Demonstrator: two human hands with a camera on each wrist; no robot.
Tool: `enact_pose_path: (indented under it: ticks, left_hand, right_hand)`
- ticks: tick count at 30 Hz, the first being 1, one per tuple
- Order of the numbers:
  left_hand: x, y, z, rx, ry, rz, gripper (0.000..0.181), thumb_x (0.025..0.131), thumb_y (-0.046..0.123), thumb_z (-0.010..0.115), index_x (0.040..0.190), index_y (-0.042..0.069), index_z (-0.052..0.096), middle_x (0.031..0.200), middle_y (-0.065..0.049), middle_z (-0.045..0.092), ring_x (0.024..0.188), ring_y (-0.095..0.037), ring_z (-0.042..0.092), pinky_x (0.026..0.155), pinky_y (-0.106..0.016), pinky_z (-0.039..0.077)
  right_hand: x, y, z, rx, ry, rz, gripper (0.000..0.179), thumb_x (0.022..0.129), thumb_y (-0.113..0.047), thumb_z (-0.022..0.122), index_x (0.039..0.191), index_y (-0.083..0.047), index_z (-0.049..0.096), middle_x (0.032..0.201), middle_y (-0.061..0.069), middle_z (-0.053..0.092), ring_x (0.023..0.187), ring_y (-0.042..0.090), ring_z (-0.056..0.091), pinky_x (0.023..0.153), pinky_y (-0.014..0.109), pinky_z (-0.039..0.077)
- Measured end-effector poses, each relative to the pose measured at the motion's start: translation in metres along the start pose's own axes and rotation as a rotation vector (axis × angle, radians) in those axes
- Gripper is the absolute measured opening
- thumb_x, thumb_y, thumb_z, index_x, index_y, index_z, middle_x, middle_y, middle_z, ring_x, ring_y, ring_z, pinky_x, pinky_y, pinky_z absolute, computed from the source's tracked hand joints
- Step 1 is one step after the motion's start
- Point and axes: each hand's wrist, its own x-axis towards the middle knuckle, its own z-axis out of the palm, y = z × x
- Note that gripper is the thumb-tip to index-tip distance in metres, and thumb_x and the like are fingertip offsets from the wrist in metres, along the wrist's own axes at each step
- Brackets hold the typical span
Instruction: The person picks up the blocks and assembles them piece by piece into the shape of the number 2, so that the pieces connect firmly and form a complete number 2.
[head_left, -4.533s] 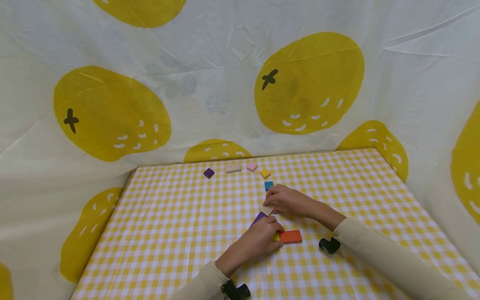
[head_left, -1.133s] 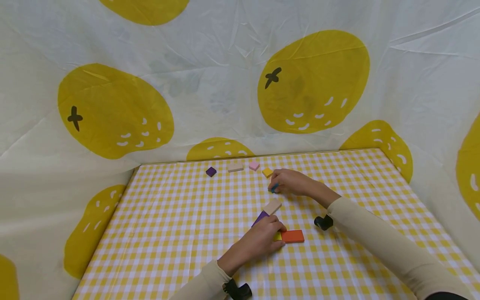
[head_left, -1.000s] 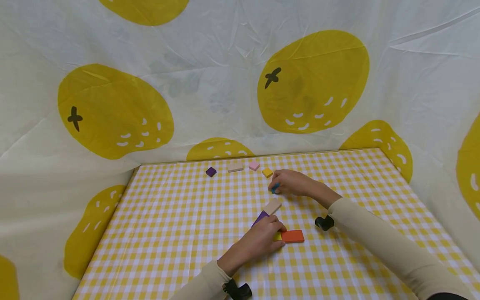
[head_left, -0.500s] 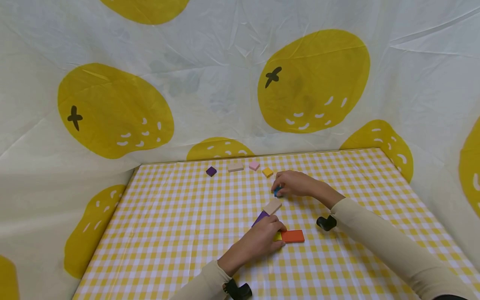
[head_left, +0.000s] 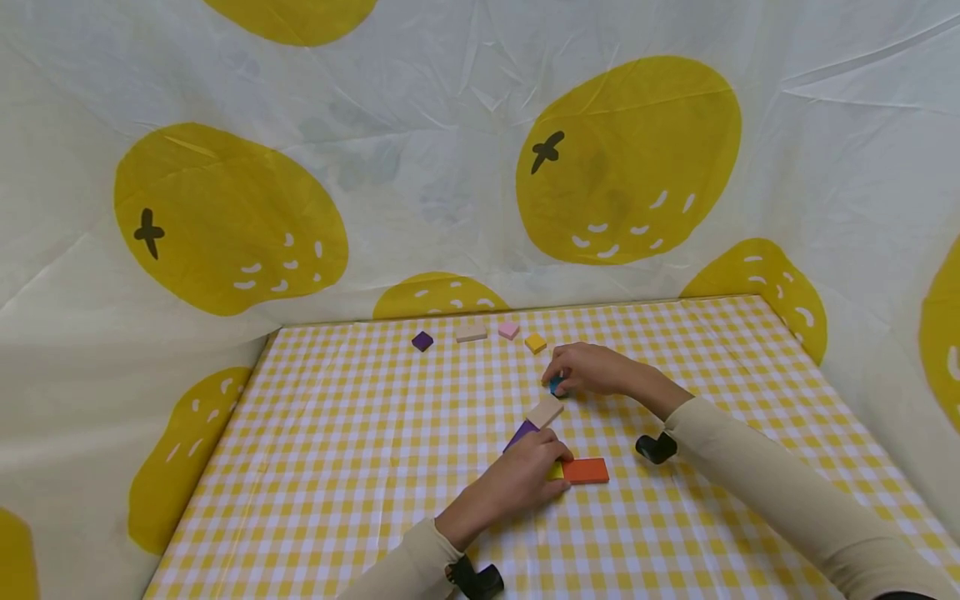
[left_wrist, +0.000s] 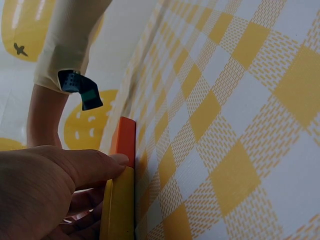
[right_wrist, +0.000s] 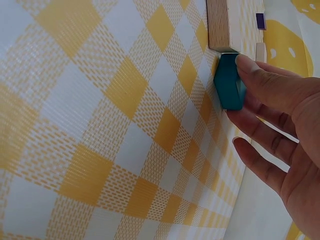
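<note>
My right hand (head_left: 588,368) pinches a small blue wooden block (right_wrist: 230,82) between thumb and fingers, low over the cloth. In the right wrist view the blue block stands close against the end of a plain wooden block (right_wrist: 222,25); whether they touch I cannot tell. That plain block (head_left: 545,412) lies slantwise, end to end with a purple block (head_left: 520,436) partly under my left hand (head_left: 521,475). The left thumb and fingers hold a yellow block (left_wrist: 119,205), mostly covered from above. An orange block (head_left: 587,471) abuts its right end.
Along the far side of the checked tablecloth (head_left: 337,467) lie a dark purple block (head_left: 422,342), a plain wooden block (head_left: 472,333), a pink block (head_left: 508,331) and a yellow-orange block (head_left: 536,343). A lemon-printed curtain (head_left: 435,167) hangs behind the table.
The right hand has let go of the plain block, taken hold of the blue block and brought it nearer, beside the plain block's far end. The left hand has stayed in place.
</note>
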Motion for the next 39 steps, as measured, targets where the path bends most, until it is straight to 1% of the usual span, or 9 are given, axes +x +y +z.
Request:
enact_pose_path:
  ticks: [10,17,20,25,33,39]
  left_hand:
    - [0.0005,-0.0002,0.0003,0.012,0.004,0.011,0.029,0.090,0.029,0.080,0.112,0.011,0.073,0.107,0.001,0.064,0.098,-0.008,0.060,0.090,-0.016,0.047]
    - [0.0010,0.0000,0.0002,0.025,0.004,0.017,0.029,0.090,0.029,0.080,0.111,0.011,0.074,0.106,0.002,0.064,0.097,-0.007,0.060,0.088,-0.015,0.046]
    - [0.0010,0.0000,0.0000,0.019,0.000,0.011,0.029,0.090,0.029,0.080,0.112,0.011,0.074,0.106,0.002,0.064,0.097,-0.007,0.060,0.088,-0.015,0.046]
    - [0.0010,-0.0001,0.0009,0.003,-0.006,0.003,0.029,0.090,0.028,0.079,0.112,0.010,0.073,0.107,0.001,0.064,0.099,-0.007,0.060,0.090,-0.015,0.047]
    - [0.0011,-0.0003,0.0018,0.022,0.004,0.011,0.029,0.089,0.028,0.081,0.111,0.011,0.074,0.106,0.002,0.064,0.097,-0.006,0.060,0.089,-0.014,0.046]
    - [0.0013,-0.0005,0.0018,0.021,0.014,0.021,0.029,0.088,0.028,0.081,0.110,0.011,0.074,0.105,0.002,0.064,0.096,-0.006,0.060,0.088,-0.014,0.046]
  right_hand:
    - [-0.0011,-0.0029,-0.0013,-0.013,0.001,-0.016,0.024,0.091,-0.012,0.076,0.115,-0.008,0.075,0.106,0.005,0.067,0.093,0.019,0.067,0.076,0.028,0.055]
    - [-0.0009,-0.0012,-0.0006,0.001,0.005,-0.029,0.025,0.091,-0.012,0.076,0.115,-0.008,0.075,0.107,0.005,0.067,0.093,0.019,0.067,0.077,0.028,0.055]
    - [-0.0002,0.0004,0.0003,-0.001,0.003,-0.038,0.025,0.091,-0.013,0.076,0.115,-0.009,0.075,0.108,0.005,0.067,0.093,0.018,0.067,0.077,0.028,0.055]
    - [0.0003,-0.0001,-0.0004,0.002,-0.002,-0.027,0.025,0.091,-0.012,0.076,0.116,-0.009,0.075,0.109,0.004,0.067,0.094,0.018,0.067,0.078,0.029,0.055]
    - [0.0017,-0.0002,-0.0020,0.019,-0.010,-0.030,0.025,0.091,-0.012,0.076,0.116,-0.007,0.075,0.107,0.006,0.067,0.095,0.021,0.068,0.079,0.030,0.055]
    - [0.0014,0.0002,-0.0043,0.039,-0.015,-0.053,0.023,0.092,-0.008,0.074,0.115,-0.005,0.075,0.107,0.009,0.067,0.095,0.024,0.069,0.079,0.030,0.056]
